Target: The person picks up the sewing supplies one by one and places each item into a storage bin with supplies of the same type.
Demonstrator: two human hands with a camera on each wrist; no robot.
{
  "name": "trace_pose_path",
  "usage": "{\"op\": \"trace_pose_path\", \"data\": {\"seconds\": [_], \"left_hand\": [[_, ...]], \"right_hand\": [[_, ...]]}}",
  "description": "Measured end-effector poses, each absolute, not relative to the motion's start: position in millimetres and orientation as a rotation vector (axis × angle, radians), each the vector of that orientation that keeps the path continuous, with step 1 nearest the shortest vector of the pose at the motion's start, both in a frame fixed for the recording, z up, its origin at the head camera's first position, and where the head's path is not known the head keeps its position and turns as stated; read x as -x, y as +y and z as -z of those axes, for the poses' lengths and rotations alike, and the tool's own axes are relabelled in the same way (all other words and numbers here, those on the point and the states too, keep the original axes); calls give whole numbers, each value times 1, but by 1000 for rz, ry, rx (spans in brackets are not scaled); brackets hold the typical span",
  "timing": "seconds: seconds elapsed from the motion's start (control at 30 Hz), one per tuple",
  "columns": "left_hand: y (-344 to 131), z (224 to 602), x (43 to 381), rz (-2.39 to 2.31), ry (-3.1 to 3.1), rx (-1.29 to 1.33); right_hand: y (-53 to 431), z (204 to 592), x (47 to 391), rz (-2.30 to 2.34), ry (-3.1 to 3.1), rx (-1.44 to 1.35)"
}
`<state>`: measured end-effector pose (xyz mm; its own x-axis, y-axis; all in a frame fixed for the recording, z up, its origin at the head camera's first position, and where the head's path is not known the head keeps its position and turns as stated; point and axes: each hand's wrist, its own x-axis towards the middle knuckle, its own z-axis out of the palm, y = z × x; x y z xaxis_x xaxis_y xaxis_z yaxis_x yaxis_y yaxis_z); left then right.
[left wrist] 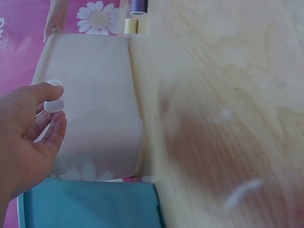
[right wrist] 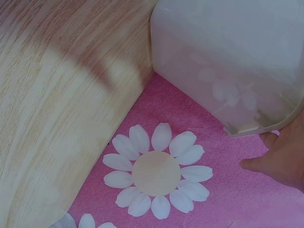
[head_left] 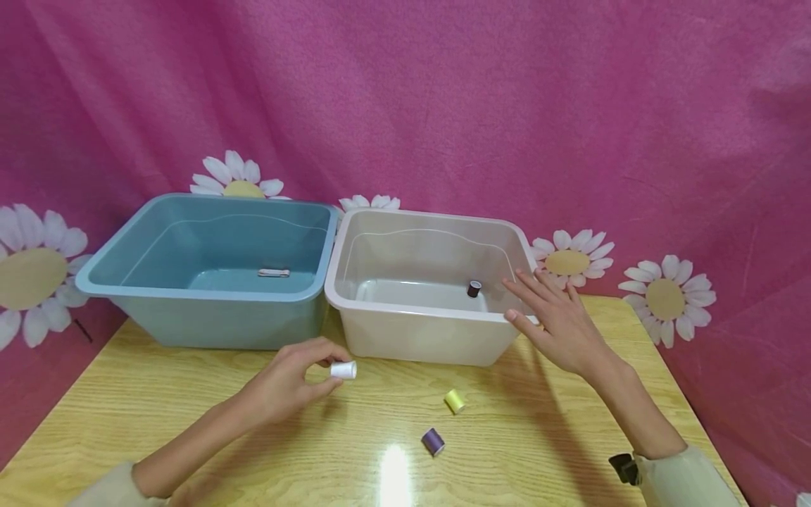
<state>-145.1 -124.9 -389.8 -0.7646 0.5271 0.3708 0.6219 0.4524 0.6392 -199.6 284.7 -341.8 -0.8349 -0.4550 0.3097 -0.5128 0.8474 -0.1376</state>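
Note:
My left hand (head_left: 294, 377) pinches a white thread spool (head_left: 344, 370) between thumb and fingers, just above the table in front of the two bins. In the left wrist view the same white spool (left wrist: 54, 97) sits between thumb and fingertips. My right hand (head_left: 557, 320), its fingers spread, rests at the right rim of the beige bin (head_left: 418, 334). A dark brown spool (head_left: 474, 289) lies inside that bin. On the table lie a yellow spool (head_left: 454, 401) and a purple spool (head_left: 434, 442), between my forearms.
Left of the beige bin stands a blue-green bin (head_left: 222, 320), with a small pale, narrow item (head_left: 274, 272) on its floor. Both bins stand at the back of the wooden table (head_left: 355, 451). Behind them hangs a pink cloth (head_left: 443, 105) with daisies.

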Motion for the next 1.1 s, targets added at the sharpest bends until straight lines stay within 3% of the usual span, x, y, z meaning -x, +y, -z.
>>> {"op": "trace_pose_path", "data": {"seconds": [1.1], "left_hand": [[-110, 342, 169, 1182, -2447, 1087]], "right_hand": [[285, 341, 199, -295, -2781, -720]]}}
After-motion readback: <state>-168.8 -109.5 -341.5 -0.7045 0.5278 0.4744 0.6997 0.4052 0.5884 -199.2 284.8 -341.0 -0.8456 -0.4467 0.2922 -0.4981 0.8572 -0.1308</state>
